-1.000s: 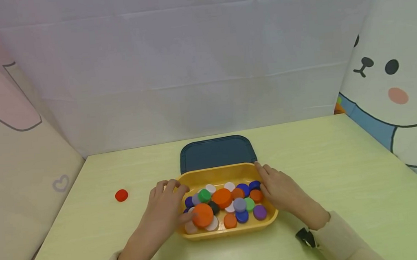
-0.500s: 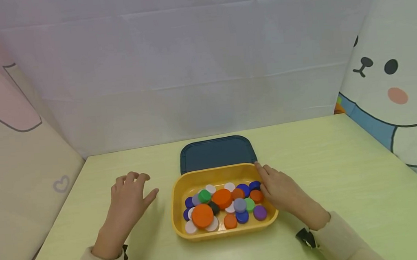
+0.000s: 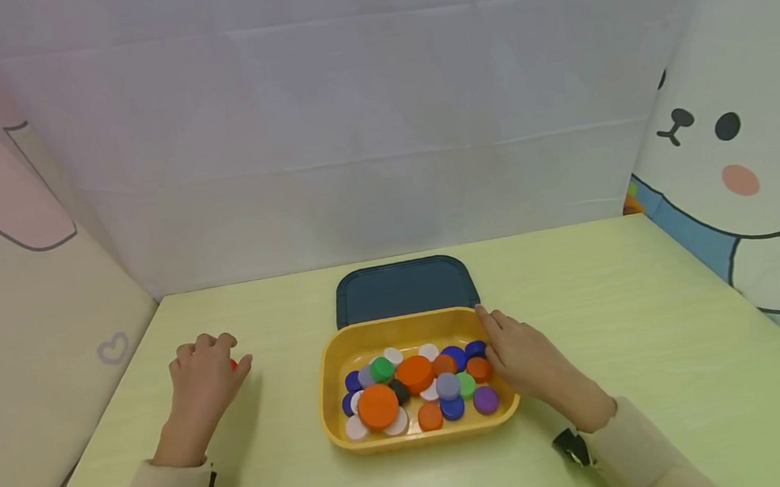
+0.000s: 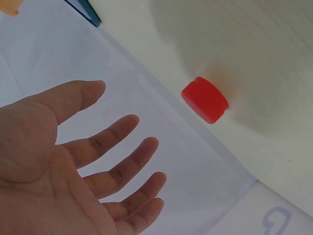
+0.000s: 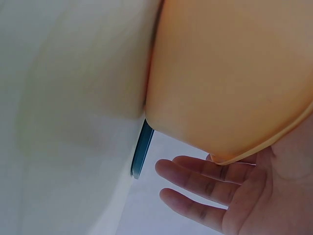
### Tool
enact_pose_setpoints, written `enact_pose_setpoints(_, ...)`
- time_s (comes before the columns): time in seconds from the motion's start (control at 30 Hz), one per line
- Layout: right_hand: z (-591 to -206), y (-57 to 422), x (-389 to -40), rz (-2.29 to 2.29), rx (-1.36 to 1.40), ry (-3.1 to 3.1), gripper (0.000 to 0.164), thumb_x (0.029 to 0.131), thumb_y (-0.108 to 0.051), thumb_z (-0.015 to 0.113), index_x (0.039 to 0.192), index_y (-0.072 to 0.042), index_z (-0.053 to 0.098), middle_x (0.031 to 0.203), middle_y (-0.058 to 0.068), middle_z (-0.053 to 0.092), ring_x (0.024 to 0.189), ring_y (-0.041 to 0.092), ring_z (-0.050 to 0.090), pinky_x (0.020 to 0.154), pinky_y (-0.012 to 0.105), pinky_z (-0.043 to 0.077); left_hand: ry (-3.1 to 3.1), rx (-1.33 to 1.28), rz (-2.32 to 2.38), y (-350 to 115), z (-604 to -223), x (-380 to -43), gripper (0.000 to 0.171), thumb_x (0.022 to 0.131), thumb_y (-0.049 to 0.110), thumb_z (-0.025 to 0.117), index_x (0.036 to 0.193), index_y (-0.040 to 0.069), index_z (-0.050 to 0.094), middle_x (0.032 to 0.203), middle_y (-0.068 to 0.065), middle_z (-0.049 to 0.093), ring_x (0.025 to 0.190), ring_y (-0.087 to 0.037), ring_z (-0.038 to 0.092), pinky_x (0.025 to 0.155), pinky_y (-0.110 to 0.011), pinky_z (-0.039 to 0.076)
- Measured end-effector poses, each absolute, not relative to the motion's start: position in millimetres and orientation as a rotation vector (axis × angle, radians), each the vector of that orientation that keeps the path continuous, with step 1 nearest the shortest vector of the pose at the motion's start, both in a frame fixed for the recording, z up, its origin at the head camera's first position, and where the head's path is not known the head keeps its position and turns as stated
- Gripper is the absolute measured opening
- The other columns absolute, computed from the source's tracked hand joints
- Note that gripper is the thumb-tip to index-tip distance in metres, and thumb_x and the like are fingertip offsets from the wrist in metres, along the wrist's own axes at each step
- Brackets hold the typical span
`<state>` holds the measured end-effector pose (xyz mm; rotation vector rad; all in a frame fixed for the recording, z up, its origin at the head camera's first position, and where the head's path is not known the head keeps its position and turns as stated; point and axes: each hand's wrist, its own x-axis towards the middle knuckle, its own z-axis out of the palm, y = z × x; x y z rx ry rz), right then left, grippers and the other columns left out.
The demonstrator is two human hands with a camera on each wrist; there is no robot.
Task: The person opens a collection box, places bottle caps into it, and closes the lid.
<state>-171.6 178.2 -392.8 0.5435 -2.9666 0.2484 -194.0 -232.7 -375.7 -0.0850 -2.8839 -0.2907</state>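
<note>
My left hand [image 3: 201, 373] is over the left part of the table with fingers spread and nothing in it. Close to it lies a red bottle cap [image 4: 205, 100], mostly hidden behind the hand in the head view. In the left wrist view the cap is apart from the fingertips. My right hand [image 3: 525, 351] holds the right rim of a yellow plastic box [image 3: 330, 355], its thumb on the inner side. Fingers [image 5: 195, 181] show outside the rim in the right wrist view. Inside the box lie many bottle caps, among them a large orange cap [image 3: 378, 406] and a green cap [image 3: 382, 369].
A dark blue lid [image 3: 403, 290] lies flat right behind the box. The pale green table [image 3: 607, 295] ends at a white cloth backdrop [image 3: 367, 123]. Printed cloths hang at the left and right sides.
My left hand has moved from the box's left side leftward across the table to the red bottle cap. The right hand has stayed at the box rim.
</note>
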Motion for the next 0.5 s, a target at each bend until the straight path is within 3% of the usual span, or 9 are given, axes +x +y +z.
enact_pose_setpoints(0.5,-392,178,-172,0.257,0.536,-2.98,0.053,0.09,-0.017,0.05,0.136,0.005,0.035,0.097,0.012,0.052,0.07,0.016,0.044,0.068,0.03,0.047,-3.019,-0.005,-0.207,-262,-395,-203,0.039,0.084,0.025,0.059,0.103,-0.008,0.053,0.089,-0.028,0.048,0.085,-0.053,0.038,0.068,-0.054,0.033)
